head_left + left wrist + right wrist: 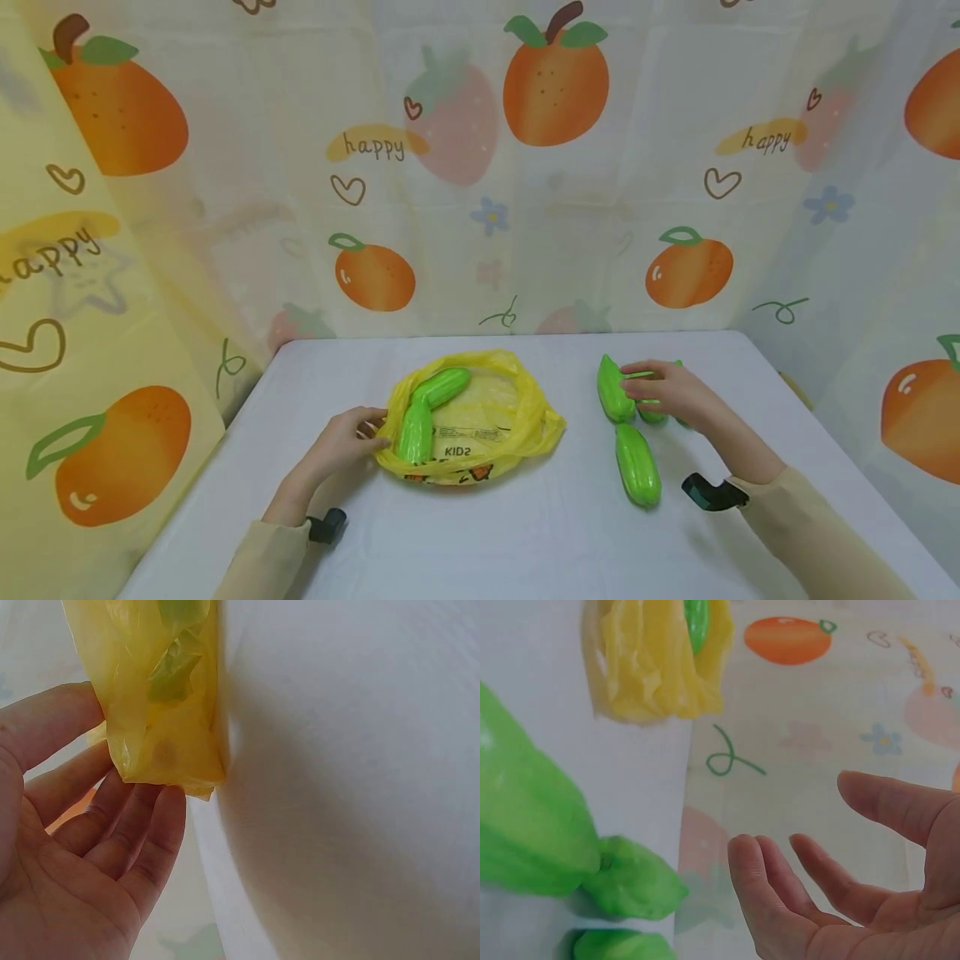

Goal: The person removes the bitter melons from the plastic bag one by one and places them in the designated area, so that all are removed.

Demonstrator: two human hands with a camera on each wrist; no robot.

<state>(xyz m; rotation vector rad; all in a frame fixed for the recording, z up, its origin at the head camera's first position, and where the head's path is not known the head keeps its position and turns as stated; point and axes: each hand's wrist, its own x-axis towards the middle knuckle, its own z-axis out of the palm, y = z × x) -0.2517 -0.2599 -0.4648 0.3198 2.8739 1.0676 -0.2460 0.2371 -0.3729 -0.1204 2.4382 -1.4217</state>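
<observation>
A yellow plastic bag lies with its mouth spread wide, two glossy green gourd-shaped vegetables inside along its left side. My left hand holds the bag's left edge between thumb and fingers. The left wrist view shows the bag's yellow film hiding some fingertips. On the right, my right hand hovers over more of these vegetables, fingers loosely bent and apart. Under it are an upper green vegetable and others partly covered by the hand; another green vegetable lies nearer me. Nothing is between the right fingers.
A white-covered table carries everything. Behind it hangs a curtain printed with oranges, and a yellowish side curtain borders the left. Each wrist wears a dark camera, such as the right wrist camera.
</observation>
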